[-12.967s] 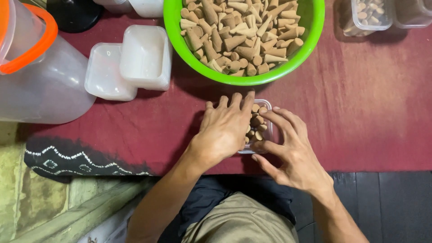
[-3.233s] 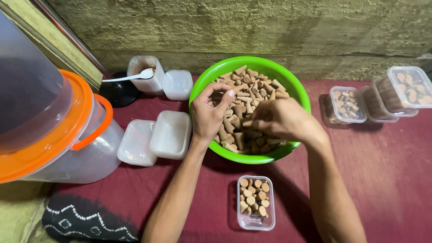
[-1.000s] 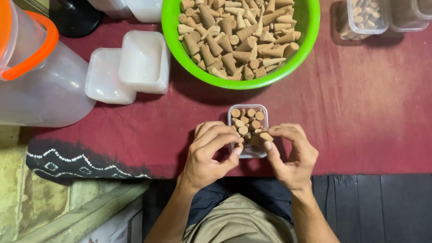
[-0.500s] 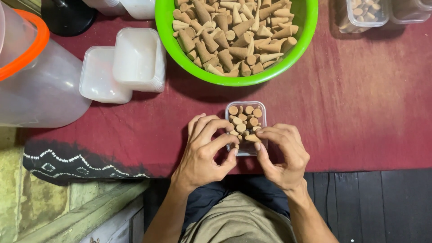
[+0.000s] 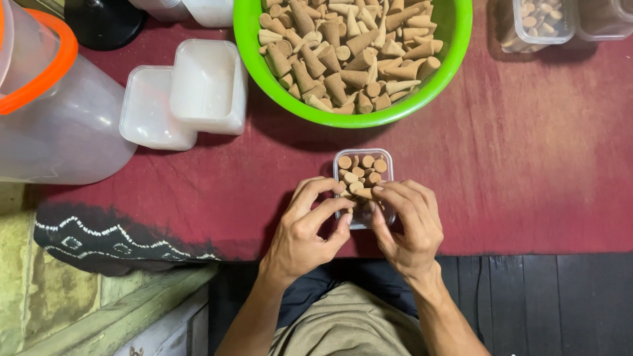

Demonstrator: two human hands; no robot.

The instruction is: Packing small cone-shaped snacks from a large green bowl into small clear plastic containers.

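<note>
A small clear plastic box (image 5: 363, 159) stands on the dark red cloth (image 5: 527, 171) near its front edge, filled with upright tan cones (image 5: 361, 173). My left hand (image 5: 310, 227) and my right hand (image 5: 405, 224) meet over the near half of the box, fingertips pinching cones inside it. Whether either hand grips the box itself I cannot tell. Beyond the box sits a big green bowl (image 5: 443, 79) heaped with the same tan cones (image 5: 343, 53).
Two white lidded tubs (image 5: 188, 92) lie left of the bowl. A large translucent jug with an orange rim (image 5: 46, 112) stands at far left. Filled clear boxes (image 5: 537, 23) sit at the top right. A patterned cloth edge (image 5: 112, 234) and dark floor lie near me.
Both hands came back from the green bowl to the small box. Over the last second they have closed in over its near half, fingers working among the cones.
</note>
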